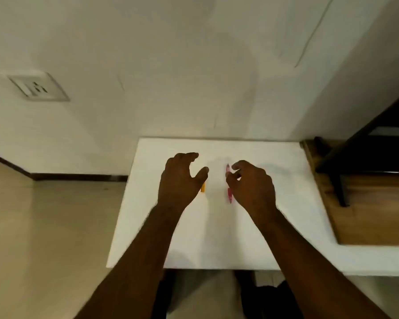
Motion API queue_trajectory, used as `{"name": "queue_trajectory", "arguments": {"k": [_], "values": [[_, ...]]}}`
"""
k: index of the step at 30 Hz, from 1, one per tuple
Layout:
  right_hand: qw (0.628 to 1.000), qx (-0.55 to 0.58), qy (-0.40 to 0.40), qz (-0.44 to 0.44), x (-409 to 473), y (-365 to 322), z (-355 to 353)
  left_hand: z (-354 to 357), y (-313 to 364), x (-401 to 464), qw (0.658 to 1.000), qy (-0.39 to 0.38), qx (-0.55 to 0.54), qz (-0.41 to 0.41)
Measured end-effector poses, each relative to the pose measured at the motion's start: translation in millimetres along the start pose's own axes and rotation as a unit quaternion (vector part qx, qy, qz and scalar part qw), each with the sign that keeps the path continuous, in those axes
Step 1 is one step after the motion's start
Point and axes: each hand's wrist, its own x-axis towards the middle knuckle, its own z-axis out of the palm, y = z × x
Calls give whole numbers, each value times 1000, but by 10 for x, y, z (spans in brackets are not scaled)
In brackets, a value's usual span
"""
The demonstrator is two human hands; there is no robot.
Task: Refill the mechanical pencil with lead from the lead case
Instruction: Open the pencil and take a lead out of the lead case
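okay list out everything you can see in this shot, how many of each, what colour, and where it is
mechanical pencil: one, pink-red, lying on the white table, pointing away from the person, partly hidden by the right hand
lead case: one, orange-yellow, on the table left of the pencil, mostly hidden under the left hand
table: one, white top, pushed against the wall
wooden surface: one, brown, right of the table
dark frame: one, black, over the wooden surface
wall socket: one, white, on the wall at upper left
skirting: one strip, dark, along the wall's base
left hand: one, open, above the lead case
right hand: one, fingers curled at the pencil; grip unclear
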Motion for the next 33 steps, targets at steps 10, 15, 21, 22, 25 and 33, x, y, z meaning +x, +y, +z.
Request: {"name": "queue_trajectory", "arguments": {"k": [10,15,21,22,25,33], "values": [[995,-79,-51,40,422,493,783,586,-366,271,996,-40,-8,-74],[995,-16,-68,73,508,489,800,656,-206,245,993,-38,-61,-96],[987,140,-58,47,424,453,693,764,-62,273,981,-39,-122,-146],[984,165,-60,39,403,445,682,781,-59,276,977,-43,-140,-155],[973,213,-81,26,378,426,664,814,-53,302,962,-58,-198,-181],[906,392,-107,118,617,415,538,780,-95,347,952,-93,-227,-185]]}}
